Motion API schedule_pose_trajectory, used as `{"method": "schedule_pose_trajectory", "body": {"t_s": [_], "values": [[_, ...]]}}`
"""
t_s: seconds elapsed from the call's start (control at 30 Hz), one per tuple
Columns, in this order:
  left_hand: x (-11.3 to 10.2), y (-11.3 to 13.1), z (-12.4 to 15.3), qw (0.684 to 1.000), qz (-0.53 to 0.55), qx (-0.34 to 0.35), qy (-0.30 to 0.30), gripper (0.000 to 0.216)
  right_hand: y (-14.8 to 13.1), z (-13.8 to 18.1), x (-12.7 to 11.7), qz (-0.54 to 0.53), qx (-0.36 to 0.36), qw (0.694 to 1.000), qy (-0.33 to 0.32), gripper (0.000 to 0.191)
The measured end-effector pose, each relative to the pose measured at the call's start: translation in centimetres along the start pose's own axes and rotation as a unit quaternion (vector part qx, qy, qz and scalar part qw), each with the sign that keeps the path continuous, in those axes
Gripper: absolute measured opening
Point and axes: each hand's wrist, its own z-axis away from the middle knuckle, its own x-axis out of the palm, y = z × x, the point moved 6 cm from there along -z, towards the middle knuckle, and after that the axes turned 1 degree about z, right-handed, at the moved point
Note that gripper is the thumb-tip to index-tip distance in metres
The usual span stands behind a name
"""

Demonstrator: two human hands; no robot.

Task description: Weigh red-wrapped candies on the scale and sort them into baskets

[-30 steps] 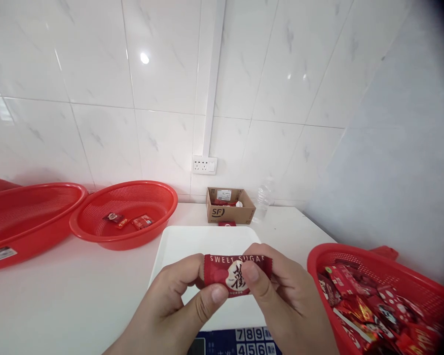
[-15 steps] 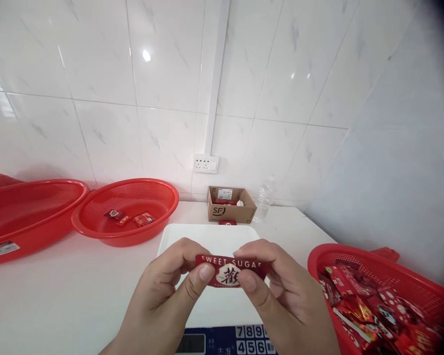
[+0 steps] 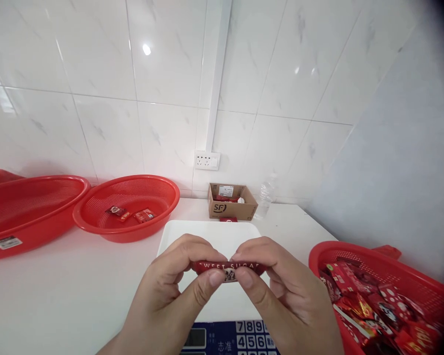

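Observation:
A dark red candy packet (image 3: 230,274) marked "SWEET SUGAR" is pinched between both hands, above the white pan (image 3: 212,308) of a weighing scale. My left hand (image 3: 177,286) grips its left half, thumb in front and index finger along the top. My right hand (image 3: 281,286) holds the right half the same way, the two thumbs close together at the middle. Fingers cover much of the packet. Below, the blue keypad panel (image 3: 224,340) of the scale shows number keys and a small display.
A red basket (image 3: 320,254) full of wrapped sweets stands at the right. Another red basket (image 3: 126,235), with a few packets inside, sits left of the scale beside a larger one (image 3: 33,241). A cardboard box (image 3: 231,211) and a clear bottle (image 3: 265,197) are near the wall.
The packet has tipped, so less of its face shows. My left fingers have slid inward along its top edge and the thumbs are closer together.

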Motion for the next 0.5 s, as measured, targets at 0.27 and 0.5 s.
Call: {"method": "schedule_pose_trajectory", "body": {"t_s": [0.27,0.5], "values": [[0.0,0.36,0.18,1.0,0.004,0.008,-0.003,0.011,-0.49,-0.09,0.09,0.022,-0.034,0.999,-0.011,0.012],[-0.18,-0.04,0.55,1.0,0.009,-0.025,0.016,0.011,-0.34,0.2,-0.13,0.005,-0.021,1.0,0.006,0.016]]}}
